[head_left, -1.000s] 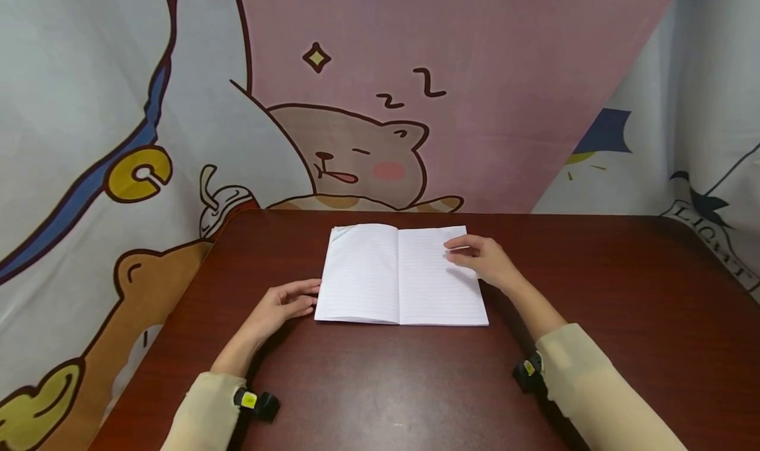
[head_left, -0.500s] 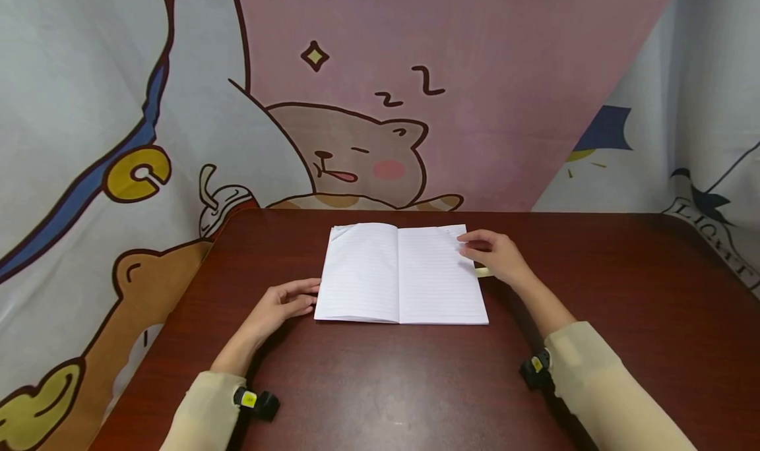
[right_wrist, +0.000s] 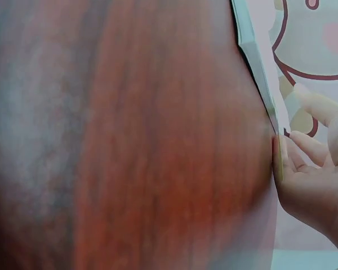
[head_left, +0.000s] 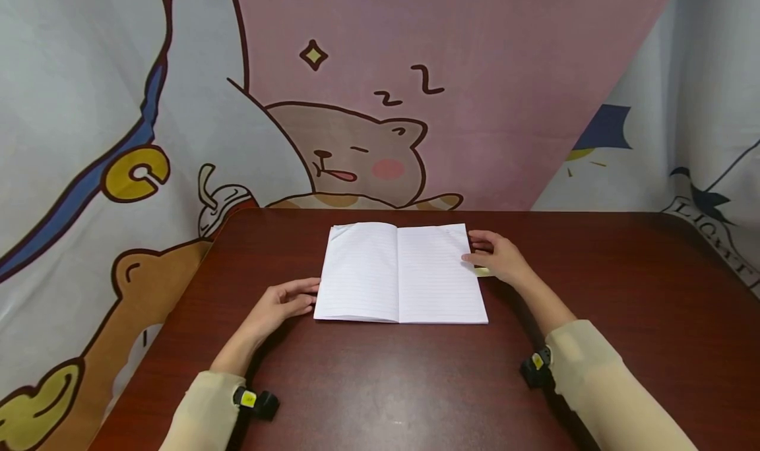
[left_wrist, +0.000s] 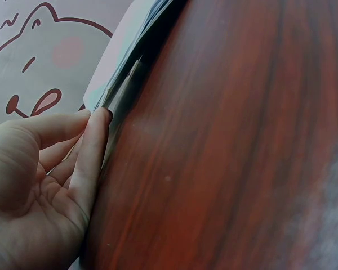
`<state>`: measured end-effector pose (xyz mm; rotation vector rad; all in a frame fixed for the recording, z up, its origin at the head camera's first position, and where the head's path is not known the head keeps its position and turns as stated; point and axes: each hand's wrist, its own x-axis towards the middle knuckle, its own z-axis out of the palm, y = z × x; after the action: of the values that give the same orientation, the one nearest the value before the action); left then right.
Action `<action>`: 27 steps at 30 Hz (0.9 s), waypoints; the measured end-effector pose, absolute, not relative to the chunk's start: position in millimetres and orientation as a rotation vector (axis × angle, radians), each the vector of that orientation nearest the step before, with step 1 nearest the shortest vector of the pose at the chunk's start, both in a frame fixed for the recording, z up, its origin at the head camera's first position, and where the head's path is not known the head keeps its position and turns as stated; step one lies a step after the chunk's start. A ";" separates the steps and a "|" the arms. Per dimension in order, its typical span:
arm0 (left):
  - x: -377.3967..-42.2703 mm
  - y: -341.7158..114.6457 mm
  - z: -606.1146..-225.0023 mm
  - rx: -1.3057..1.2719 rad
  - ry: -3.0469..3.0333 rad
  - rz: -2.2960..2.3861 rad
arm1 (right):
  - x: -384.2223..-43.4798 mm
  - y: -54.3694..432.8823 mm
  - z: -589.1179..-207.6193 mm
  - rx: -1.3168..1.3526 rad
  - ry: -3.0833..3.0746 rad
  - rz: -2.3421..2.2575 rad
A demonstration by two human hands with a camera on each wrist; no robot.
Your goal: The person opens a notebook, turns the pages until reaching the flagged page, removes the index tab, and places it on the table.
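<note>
An open notebook [head_left: 356, 273] with blank lined pages lies flat on the table, its left page bulging slightly and creased at the top corner. My left hand [head_left: 279, 309] rests at its left edge, fingers extended and fingertips touching the page edges, as the left wrist view shows. At the right edge is my right hand [head_left: 499, 258], with the thumb over the page border and the other fingers loosely bent beside it. A pale yellow strip [head_left: 483, 272] sticks out from the right edge, just below that hand. I cannot tell whether the right fingers reach under the pages.
The dark reddish-brown table [head_left: 380, 385] extends around the notebook on all sides. A cartoon-printed cloth [head_left: 505, 75] hangs behind the table's back edge and at both sides. Each wrist carries a small black camera.
My right hand has slid rightward, from above the right page to its outer edge, and the yellow strip has come into view. The left hand and notebook have stayed put.
</note>
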<state>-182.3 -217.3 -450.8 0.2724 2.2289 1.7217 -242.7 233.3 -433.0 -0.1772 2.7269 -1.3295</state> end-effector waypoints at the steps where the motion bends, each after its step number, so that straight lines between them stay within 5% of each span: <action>1: -182.2 -217.2 -450.8 0.270 2.230 1.721 | -242.8 233.7 -433.1 -0.185 2.723 -1.325; 27: -181.8 -217.0 -451.4 0.274 2.244 1.715 | -237.1 229.0 -432.2 -0.141 2.736 -1.290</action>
<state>-181.8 -217.0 -451.4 0.2739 2.2437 1.7145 -237.1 229.0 -432.2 -0.1405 2.7361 -1.2897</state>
